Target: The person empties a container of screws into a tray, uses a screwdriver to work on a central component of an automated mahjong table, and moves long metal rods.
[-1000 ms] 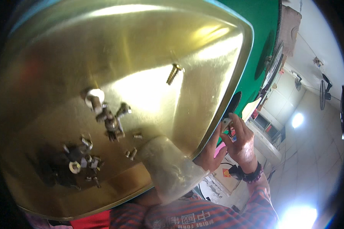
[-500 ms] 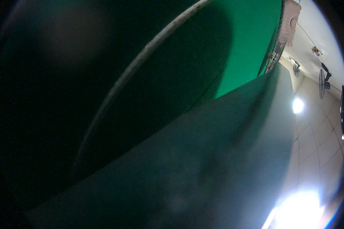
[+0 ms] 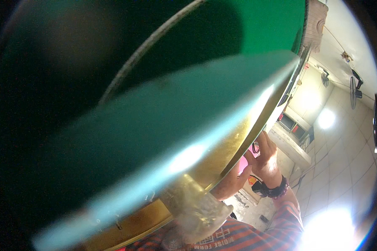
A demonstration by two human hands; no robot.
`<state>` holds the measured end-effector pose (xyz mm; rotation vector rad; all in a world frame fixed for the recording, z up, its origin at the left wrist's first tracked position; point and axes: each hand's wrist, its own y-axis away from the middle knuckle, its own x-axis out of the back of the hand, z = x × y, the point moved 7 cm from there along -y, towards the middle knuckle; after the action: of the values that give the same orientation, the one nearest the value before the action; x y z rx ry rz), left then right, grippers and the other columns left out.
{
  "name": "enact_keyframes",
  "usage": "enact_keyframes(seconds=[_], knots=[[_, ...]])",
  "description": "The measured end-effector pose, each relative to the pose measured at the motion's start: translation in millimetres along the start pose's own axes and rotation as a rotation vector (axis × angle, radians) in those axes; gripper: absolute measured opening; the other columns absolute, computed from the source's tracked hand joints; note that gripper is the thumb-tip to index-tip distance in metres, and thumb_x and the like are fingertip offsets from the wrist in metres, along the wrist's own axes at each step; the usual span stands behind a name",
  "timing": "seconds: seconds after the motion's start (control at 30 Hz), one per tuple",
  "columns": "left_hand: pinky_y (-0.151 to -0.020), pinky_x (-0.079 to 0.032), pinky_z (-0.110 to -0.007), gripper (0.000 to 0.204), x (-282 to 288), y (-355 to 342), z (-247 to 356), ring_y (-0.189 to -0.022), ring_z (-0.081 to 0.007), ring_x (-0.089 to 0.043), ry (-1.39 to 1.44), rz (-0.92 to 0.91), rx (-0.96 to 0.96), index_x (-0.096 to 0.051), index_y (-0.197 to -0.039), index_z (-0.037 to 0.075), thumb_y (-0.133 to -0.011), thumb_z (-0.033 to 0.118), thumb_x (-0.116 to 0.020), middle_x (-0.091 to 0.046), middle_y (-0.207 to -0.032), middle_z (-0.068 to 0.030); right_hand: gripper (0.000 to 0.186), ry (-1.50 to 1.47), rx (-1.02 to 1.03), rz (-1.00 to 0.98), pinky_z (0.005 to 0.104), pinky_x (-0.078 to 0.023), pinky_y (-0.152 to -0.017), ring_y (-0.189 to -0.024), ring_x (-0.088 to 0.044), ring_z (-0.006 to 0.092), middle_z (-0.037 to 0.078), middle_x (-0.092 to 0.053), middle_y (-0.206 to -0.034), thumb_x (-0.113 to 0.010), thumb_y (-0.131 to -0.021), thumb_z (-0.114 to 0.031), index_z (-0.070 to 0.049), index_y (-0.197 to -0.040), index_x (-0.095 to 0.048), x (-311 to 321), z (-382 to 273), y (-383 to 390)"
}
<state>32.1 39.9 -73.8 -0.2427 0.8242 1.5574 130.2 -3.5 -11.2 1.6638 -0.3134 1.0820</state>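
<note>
A blurred turquoise sheet-like piece (image 3: 142, 121) with bright glare fills much of the picture. Along its lower side shows a gold surface (image 3: 224, 150). What either belongs to, I cannot tell. My right hand (image 3: 266, 161), with a dark band on its wrist, is right of the gold surface's edge. Its fingers are bent at a pink object (image 3: 244, 164) whose kind is unclear. Lower down, my left hand (image 3: 230, 184) is partly hidden behind that edge, so its grip does not show. A crumpled translucent piece (image 3: 201, 209) hangs in front of a striped shirt.
Dark and bright green material (image 3: 272, 25) with a pale curved strip (image 3: 148, 42) lies across the top left. Wall fans (image 3: 355, 90), a tiled wall (image 3: 343, 159), a pale ledge (image 3: 289, 146) and a bright light (image 3: 331, 234) are at the right.
The turquoise piece has shifted and tilted, and now takes up less of the lower picture. The gold surface, both hands, the striped shirt and the pink object have come into sight.
</note>
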Motion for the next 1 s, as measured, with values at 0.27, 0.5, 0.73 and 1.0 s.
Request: enact_keyframes(seconds=[0.27, 0.5, 0.73, 1.0], knots=[[-0.108, -0.034, -0.049, 0.080, 6, 2, 0, -0.129, -0.0466, -0.040, -0.033, 0.007, -0.038, -0.024, -0.146, -0.010, -0.084, 0.016, -0.068, -0.035, -0.140, -0.0328, 0.062, -0.126, -0.041, 0.067, 0.0367, -0.054, -0.075, -0.087, -0.066, 0.0308, 0.017, -0.062, -0.106, -0.080, -0.069, -0.004, -0.001, -0.125, -0.053, -1, -4, 1], [-0.106, -0.037, -0.047, 0.079, 16, -5, 8, -0.128, -0.0458, -0.044, -0.003, 0.034, -0.087, -0.027, -0.145, -0.009, -0.083, 0.016, -0.068, -0.039, -0.139, -0.0316, 0.063, -0.107, 0.023, 0.073, 0.0372, -0.053, -0.074, -0.088, -0.065, 0.0296, 0.017, -0.061, -0.112, -0.081, -0.066, -0.003, -0.001, -0.123, -0.055, -3, 1, 9], [-0.105, -0.039, -0.047, 0.078, 17, -5, 13, -0.127, -0.0451, -0.045, 0.048, 0.027, -0.109, -0.028, -0.146, -0.007, -0.083, 0.014, -0.067, -0.039, -0.138, -0.0307, 0.063, -0.141, -0.053, 0.103, 0.0359, -0.051, -0.073, -0.083, -0.064, 0.0265, 0.014, -0.062, -0.102, -0.082, -0.065, -0.005, -0.001, -0.123, -0.055, 4, -5, 5], [-0.105, -0.039, -0.048, 0.078, 22, -6, 10, -0.126, -0.0448, -0.044, 0.049, 0.026, -0.107, -0.029, -0.146, -0.007, -0.082, 0.013, -0.068, -0.039, -0.137, -0.0299, 0.064, -0.193, -0.142, 0.103, 0.0325, -0.049, -0.067, -0.076, -0.061, 0.0227, 0.012, -0.060, -0.090, -0.083, -0.066, -0.009, 0.001, -0.122, -0.054, -4, -1, 7]])
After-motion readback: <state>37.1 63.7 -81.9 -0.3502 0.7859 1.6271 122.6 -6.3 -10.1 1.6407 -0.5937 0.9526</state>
